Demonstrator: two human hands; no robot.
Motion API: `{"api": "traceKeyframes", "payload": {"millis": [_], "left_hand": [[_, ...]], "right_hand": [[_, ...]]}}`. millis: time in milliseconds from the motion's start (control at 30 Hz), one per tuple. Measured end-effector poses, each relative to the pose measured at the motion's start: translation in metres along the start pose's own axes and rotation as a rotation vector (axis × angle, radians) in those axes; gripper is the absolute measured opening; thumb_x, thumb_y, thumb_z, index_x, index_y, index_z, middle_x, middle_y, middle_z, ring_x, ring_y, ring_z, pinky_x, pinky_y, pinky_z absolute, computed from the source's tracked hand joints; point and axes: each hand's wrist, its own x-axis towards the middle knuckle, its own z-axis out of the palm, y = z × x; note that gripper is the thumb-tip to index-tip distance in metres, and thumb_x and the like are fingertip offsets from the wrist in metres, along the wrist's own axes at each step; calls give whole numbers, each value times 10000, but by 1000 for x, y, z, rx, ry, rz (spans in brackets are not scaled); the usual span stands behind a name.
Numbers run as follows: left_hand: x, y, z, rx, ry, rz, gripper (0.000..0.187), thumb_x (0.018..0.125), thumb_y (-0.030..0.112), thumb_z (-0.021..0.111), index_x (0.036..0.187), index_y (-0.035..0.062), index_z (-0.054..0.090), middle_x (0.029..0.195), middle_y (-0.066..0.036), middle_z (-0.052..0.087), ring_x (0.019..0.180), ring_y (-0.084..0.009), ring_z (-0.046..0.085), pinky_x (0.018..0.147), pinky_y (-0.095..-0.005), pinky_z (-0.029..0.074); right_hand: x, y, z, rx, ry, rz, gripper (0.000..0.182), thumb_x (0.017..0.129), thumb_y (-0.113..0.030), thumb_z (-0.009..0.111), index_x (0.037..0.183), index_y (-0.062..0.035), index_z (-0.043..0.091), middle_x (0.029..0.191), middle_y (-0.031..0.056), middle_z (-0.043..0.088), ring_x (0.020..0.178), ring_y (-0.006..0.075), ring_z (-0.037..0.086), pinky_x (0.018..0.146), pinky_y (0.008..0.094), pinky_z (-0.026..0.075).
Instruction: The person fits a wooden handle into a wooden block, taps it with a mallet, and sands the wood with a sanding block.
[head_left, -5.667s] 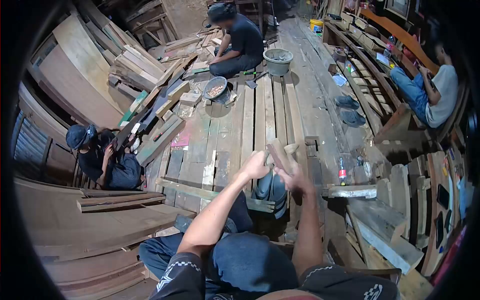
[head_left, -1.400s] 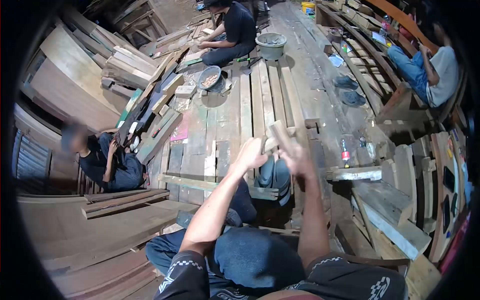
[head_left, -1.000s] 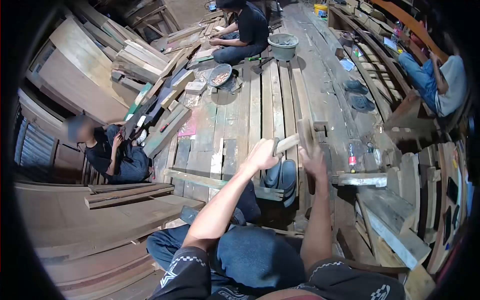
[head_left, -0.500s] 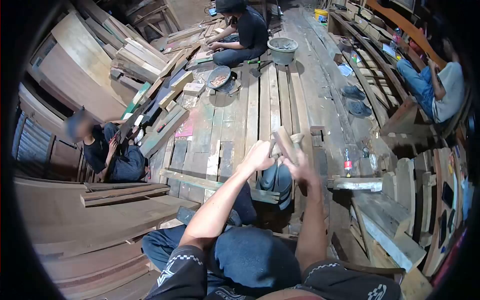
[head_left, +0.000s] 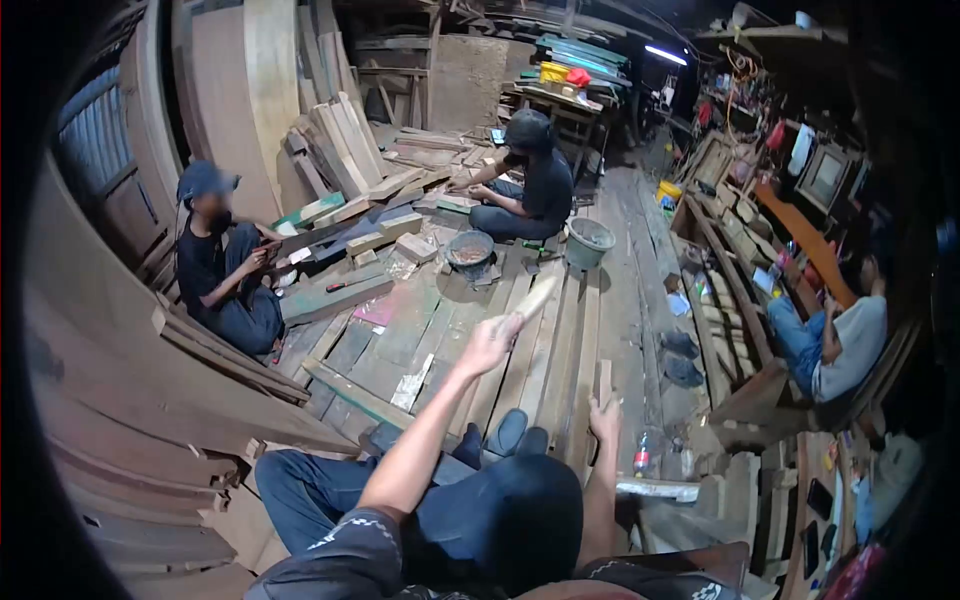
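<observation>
My left hand (head_left: 490,345) is closed around one end of a pale, smooth wooden piece (head_left: 541,296), which points forward and to the right above the floor planks. Lower and to the right, my right hand (head_left: 605,417) grips a small flat wooden stick (head_left: 605,377) that stands roughly upright. The two hands are well apart, and the pieces do not touch. A pair of dark sandals (head_left: 510,432) lies beyond my knees.
A co-worker (head_left: 540,185) sits ahead beside a grey bucket (head_left: 590,243) and a dark basin (head_left: 470,252). Another person (head_left: 225,265) sits at left, a third (head_left: 845,335) at right. A bottle (head_left: 641,457) stands right of my right hand. Planks lean along the left wall.
My hands were close together over the wooden pieces and have separated, left hand swinging out to the left, right hand staying lower right. The view has tilted up, showing more of the room.
</observation>
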Motion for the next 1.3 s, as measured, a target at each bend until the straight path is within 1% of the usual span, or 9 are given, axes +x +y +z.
{"api": "traceKeyframes", "payload": {"millis": [67,133,167,300,433,533,600,900,1300], "left_hand": [[-28,7,-40,-164,79,48,373,999,346,470,850,12,541,668,-2,464,590,-128,445,559,-301,393],[-58,14,-78,141,335,303,382,1005,356,457,842,18,530,680,-12,476,629,-98,443,579,-270,384],[-80,34,-97,116,331,76,364,996,360,478,861,35,570,651,-22,527,621,-91,487,578,-279,400],[-137,2,-148,3,370,-58,308,1001,346,475,934,54,543,662,-16,522,638,-90,485,589,-276,399],[-179,-29,-160,-103,544,12,267,1015,321,458,982,62,515,774,5,523,659,-56,458,592,-227,385],[-197,-78,-171,-210,578,-97,335,1005,390,461,1014,61,521,801,-3,526,715,-63,477,638,-228,398],[-196,-81,-169,-178,652,-124,327,1006,387,459,1024,68,523,797,-1,520,706,-71,469,631,-236,395],[-188,-78,-149,-23,502,16,290,997,341,494,1091,66,504,764,-4,545,684,-85,503,615,-264,422],[-201,-64,-144,173,564,-6,273,1001,343,478,1098,88,496,730,19,499,616,-66,462,552,-238,392]], "right_hand": [[-8,-3,-4,-29,-57,-11,649,810,-350,662,1313,6,460,1013,310,638,986,434,627,846,484,491],[-9,-1,2,-27,-118,6,644,804,-351,666,1298,15,473,1031,323,627,1016,437,613,861,485,483],[-4,16,14,42,-106,-58,648,796,-363,671,1269,42,491,1046,344,611,1044,450,593,866,484,473],[-10,3,20,-65,-195,-126,599,813,-317,663,1250,49,479,1032,322,625,1007,448,612,859,489,488],[-22,8,46,-141,-118,-309,517,794,-313,698,1118,54,532,923,296,651,895,438,647,767,473,511],[-50,-42,27,-44,-429,-167,603,776,-343,712,1187,56,522,933,302,640,895,420,635,769,465,488],[-31,6,64,-172,-455,-273,584,776,-340,720,1136,73,520,874,290,655,848,435,650,723,462,501],[-66,-6,77,-183,-566,-521,493,770,-355,713,1067,28,622,961,288,650,957,381,647,807,448,502],[-89,9,46,-196,-681,-195,493,773,-351,709,1071,30,618,972,280,651,960,376,648,810,443,501]]}}
